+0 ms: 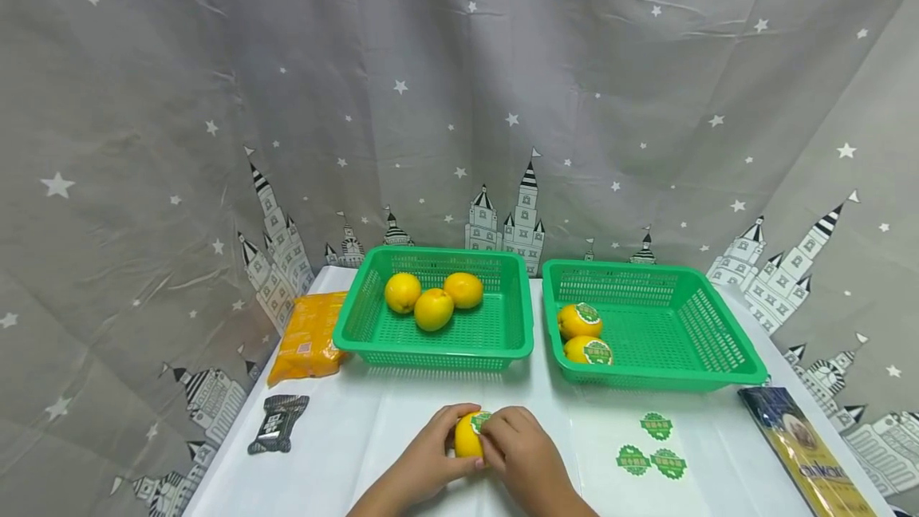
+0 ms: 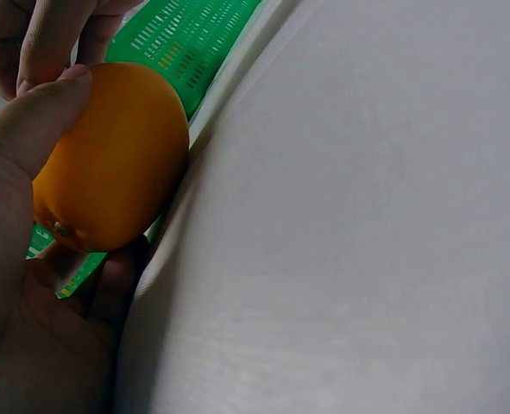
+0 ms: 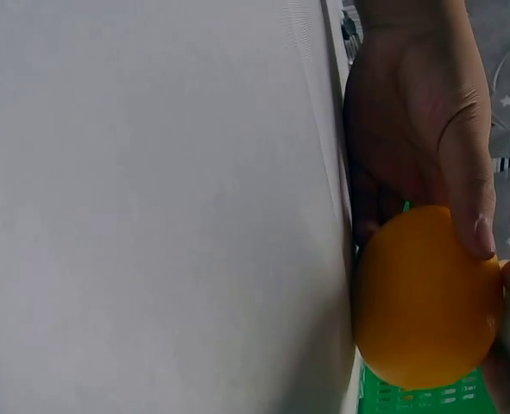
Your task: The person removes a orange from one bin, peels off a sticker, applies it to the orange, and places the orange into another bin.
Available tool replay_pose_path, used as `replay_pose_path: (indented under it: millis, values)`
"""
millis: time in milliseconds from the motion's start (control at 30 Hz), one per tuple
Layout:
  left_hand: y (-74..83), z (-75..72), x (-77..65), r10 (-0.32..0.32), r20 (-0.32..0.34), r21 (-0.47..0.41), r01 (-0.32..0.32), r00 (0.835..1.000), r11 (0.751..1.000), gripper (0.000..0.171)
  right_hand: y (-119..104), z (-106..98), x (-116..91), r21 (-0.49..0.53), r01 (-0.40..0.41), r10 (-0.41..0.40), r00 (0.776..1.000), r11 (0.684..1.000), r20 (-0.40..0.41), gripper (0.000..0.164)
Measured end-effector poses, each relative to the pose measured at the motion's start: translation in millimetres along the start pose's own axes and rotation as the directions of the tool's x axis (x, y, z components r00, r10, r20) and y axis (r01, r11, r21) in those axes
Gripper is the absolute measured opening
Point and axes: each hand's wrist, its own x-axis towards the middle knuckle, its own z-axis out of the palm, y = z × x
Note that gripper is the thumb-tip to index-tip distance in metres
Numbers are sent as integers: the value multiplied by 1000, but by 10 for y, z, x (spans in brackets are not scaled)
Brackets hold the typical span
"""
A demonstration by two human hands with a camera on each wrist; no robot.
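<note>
My left hand (image 1: pixel 431 457) holds an orange (image 1: pixel 467 445) low over the table's front, fingers behind it and thumb on the near side. A round green sticker (image 1: pixel 480 420) with pale lettering lies on the top of this orange. From the other side my right hand (image 1: pixel 527 453) has its curled fingers and thumb at the sticker's edge, partly covering it. The left wrist view shows the orange's smooth side (image 2: pixel 121 155) and small stem end. In the right wrist view, the left thumb presses the orange (image 3: pixel 427 302).
The left green basket (image 1: pixel 431 359) contains three plain oranges; the right one (image 1: pixel 660 380) has two with green stickers. Three loose stickers (image 1: pixel 656 425) lie to the right. An orange packet (image 1: pixel 309 337), a small black packet (image 1: pixel 278 424) and a dark-and-gold packet (image 1: pixel 804 453) lie near the sides.
</note>
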Motion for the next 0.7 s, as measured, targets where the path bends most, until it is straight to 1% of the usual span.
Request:
replay_pose_path:
  millis: [133, 333, 433, 600, 633, 700]
  values:
    - [8, 5, -9, -5, -1, -14, 5, 1000, 1000, 71, 21, -20, -6, 49, -3, 2, 1000, 999, 12, 17]
    - [15, 3, -12, -2, -2, -23, 2, 1000, 1000, 70, 30, -63, -16, 118, -51, 41, 996, 992, 80, 18]
    - [19, 2, -7, -1, 1, -33, 1, 1000, 999, 70, 38, -73, -16, 153, -47, 33, 995, 987, 93, 20]
    - [25, -8, -3, -18, 11, -7, 18, 1000, 1000, 71, 72, -69, -23, 181, -34, 14, 994, 983, 111, 21]
    - [26, -13, -4, -25, 20, -13, 26, 999, 1000, 70, 78, -70, -24, 185, -38, 16, 993, 982, 120, 20]
    - [30, -22, 0, -44, 24, -34, 45, 999, 998, 61, 85, -82, -18, 191, -53, 26, 989, 980, 142, 20]
